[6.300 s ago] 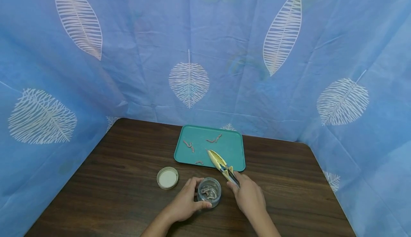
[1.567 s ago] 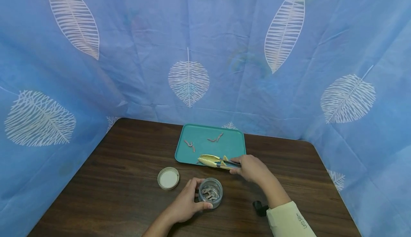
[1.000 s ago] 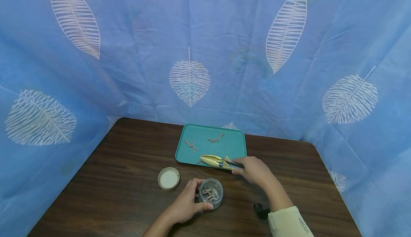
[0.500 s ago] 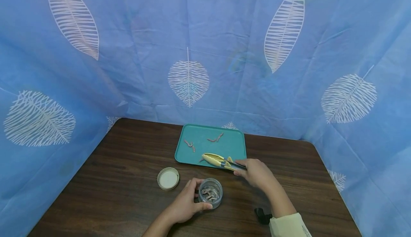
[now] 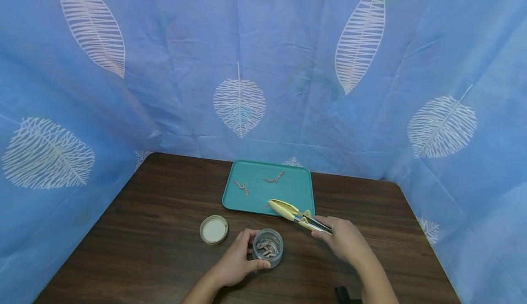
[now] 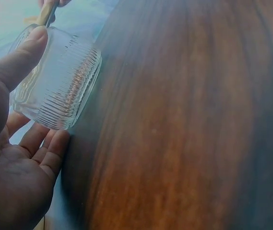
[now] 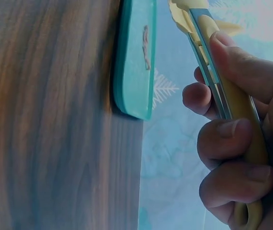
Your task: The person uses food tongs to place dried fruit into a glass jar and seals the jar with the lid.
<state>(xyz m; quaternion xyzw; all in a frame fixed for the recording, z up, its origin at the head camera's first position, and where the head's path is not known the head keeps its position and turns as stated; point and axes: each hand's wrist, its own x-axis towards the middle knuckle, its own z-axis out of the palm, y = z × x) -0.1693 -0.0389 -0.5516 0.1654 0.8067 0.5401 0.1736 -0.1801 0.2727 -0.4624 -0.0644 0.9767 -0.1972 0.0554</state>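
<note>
In the head view my left hand [image 5: 234,260] holds a small clear glass jar [image 5: 267,260], thumb on the near side and fingers on the far side. Several pinkish worm-like pieces [image 5: 266,249] lie inside it. My right hand [image 5: 343,240] grips yellow-and-metal tongs [image 5: 284,210], whose head is over the teal tray's [image 5: 296,194] near edge. A bit of pinkish worm shows at their tip; the rest of it is hidden. Two more worm-like pieces lie on the tray, one at the left [image 5: 242,187], one farther back [image 5: 274,177]. In the right wrist view, fingers curl round the tongs' handle [image 7: 239,96].
The jar's round lid [image 5: 214,230] lies on the dark wooden table [image 5: 144,231], left of the jar. A black object [image 5: 342,295] is by my right forearm. Blue leaf-patterned cloth [image 5: 288,112] hangs behind and at both sides.
The tongs have drawn back toward me and to the right, with the worm-like piece that lay near the tray's front edge at their tip. The left hand and jar have stayed in place.
</note>
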